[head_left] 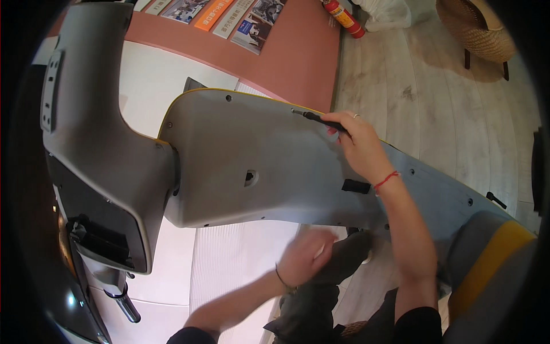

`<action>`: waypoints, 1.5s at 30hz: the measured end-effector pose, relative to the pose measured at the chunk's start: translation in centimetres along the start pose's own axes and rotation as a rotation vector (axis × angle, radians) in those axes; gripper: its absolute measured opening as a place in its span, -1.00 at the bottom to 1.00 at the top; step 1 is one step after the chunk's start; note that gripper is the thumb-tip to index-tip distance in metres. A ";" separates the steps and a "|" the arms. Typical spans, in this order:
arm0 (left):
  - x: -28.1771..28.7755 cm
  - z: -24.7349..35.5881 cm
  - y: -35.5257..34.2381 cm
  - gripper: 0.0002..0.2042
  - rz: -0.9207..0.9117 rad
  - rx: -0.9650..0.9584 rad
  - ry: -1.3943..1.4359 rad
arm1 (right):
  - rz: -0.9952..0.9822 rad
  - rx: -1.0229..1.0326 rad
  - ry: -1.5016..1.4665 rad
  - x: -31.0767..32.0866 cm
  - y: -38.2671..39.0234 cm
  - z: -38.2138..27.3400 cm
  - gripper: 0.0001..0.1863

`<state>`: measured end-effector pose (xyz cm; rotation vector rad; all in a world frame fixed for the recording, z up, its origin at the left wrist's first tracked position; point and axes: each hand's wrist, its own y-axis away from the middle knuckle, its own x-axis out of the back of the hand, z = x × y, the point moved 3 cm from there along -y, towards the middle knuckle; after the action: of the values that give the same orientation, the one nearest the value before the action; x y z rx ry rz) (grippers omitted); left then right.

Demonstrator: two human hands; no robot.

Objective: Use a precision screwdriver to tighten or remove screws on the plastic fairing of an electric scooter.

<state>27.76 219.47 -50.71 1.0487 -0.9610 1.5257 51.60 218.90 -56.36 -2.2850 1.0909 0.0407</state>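
My right hand (362, 143) is closed around the black handle of a screwdriver (313, 117). The screwdriver's metal shaft points left, and its tip is at the far edge of a large grey panel (286, 160) with yellow trim. Whether the tip sits in a screw there is too small to tell. Several dark screws or screw holes dot the panel's border. My left hand (303, 257) hovers just below the panel's near edge, slightly blurred, its fingers curled in. A small pale spot shows at its fingers, but what it is cannot be made out.
At left, a grey curved housing (94, 86) adjoins the panel. A small black rectangular piece (356, 186) is on the panel near my right wrist. A grey and yellow part (492, 258) stands at right. Beyond are a fire extinguisher (345, 20) and a wicker chair (478, 34).
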 end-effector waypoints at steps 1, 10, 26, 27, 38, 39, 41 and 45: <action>1.3 1.3 -3.2 -0.77 0.066 -0.066 -0.036 | -0.036 0.130 0.133 0.2 0.0 0.0 -0.59; 5.8 1.2 -18.5 -0.87 -0.048 -0.014 -0.925 | 0.206 -0.014 0.223 -0.4 0.7 0.3 -0.47; 4.3 -6.0 -24.2 -0.80 -0.171 0.030 -1.214 | 0.074 0.068 0.437 0.4 0.6 -0.4 -0.55; 4.1 -7.0 -23.9 -0.80 -0.170 -0.009 -1.281 | 0.069 0.098 0.412 -0.3 0.3 -1.2 -0.55; 3.7 -6.8 -25.0 -0.83 -0.203 0.054 -1.183 | 0.091 -0.221 -0.100 0.1 0.7 0.5 -0.78; 3.7 -6.6 -25.0 -0.84 -0.177 0.051 -1.194 | 0.119 -0.182 -0.162 0.0 0.8 0.5 -0.82; 3.8 -6.7 -25.0 -0.84 -0.174 0.070 -1.214 | 0.112 -0.187 -0.264 -0.2 0.7 0.5 -0.82; 3.7 -6.4 -25.0 -0.83 -0.198 0.099 -1.236 | 0.103 -0.174 -0.324 -0.1 0.7 0.8 -0.80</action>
<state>50.93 230.91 -47.52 2.1536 -1.5078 0.6431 51.27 219.05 -57.34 -2.2660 1.0636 0.5470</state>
